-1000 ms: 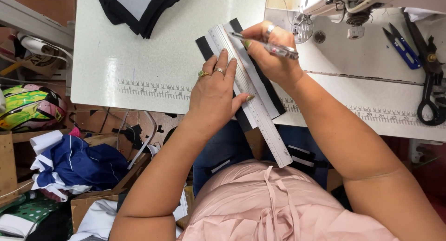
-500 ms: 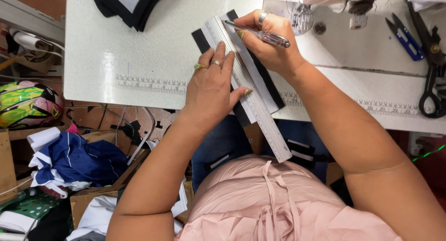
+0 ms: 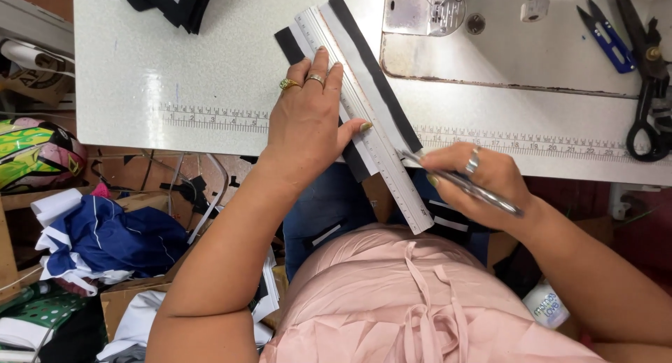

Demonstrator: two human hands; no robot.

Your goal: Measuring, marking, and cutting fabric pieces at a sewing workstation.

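My left hand [image 3: 316,122], with gold rings, presses flat on a long metal ruler [image 3: 392,170] laid diagonally over a black fabric strip [image 3: 369,63] on the white sewing table [image 3: 196,69]. The ruler's near end hangs over the table's front edge. My right hand [image 3: 483,181] grips a silver pen [image 3: 465,184] with its tip touching the ruler's right edge near the table's edge.
A sewing machine's base plate [image 3: 448,27] sits at the back right. Blue thread snips [image 3: 603,35] and black scissors [image 3: 647,90] lie at the far right. Folded black and white fabric [image 3: 168,2] lies at the back. Cloth piles [image 3: 105,237] and a colourful helmet [image 3: 35,153] lie below left.
My right hand with the pen has moved from the ruler's far end down along its right edge to the near end. The left hand stays pressed on the ruler.
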